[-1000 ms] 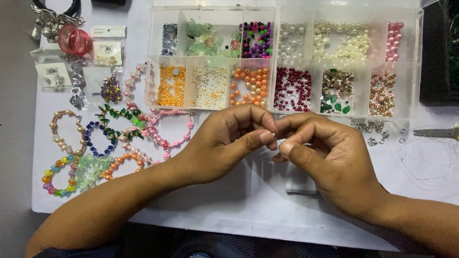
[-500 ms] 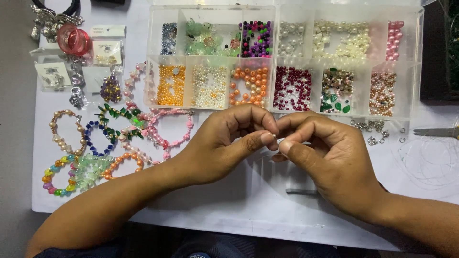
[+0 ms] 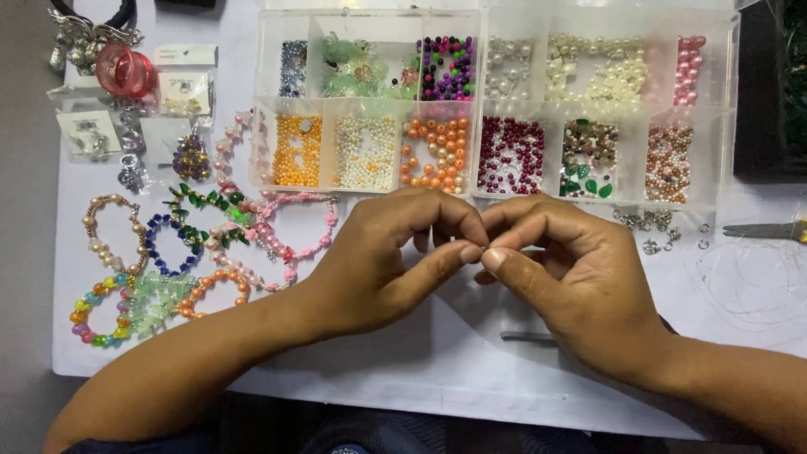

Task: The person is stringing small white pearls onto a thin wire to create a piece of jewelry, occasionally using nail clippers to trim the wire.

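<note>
We look down on a white desk (image 3: 437, 370) where our two bare hands meet near the middle, just in front of a clear compartmented bead box (image 3: 492, 105) along the far edge. Our left hand (image 3: 378, 261) and right hand (image 3: 580, 286) press thumb and forefinger tips together, the fingers (image 3: 466, 252) of both pinched shut on something tiny between them, too small to tell apart, perhaps a bead or a ring. To do this pinch work well, we judge it best to keep both wrists low over the desk, hold the piece at the very fingertips, and move slowly so nothing slips. Finished beaded bracelets (image 3: 168, 252) lie toward the left edge, small metal jump rings (image 3: 651, 227) and coiled clear thread (image 3: 756, 286) toward the right, and a thin dark tool (image 3: 525, 337) lies on the desk under the right hand.
</note>
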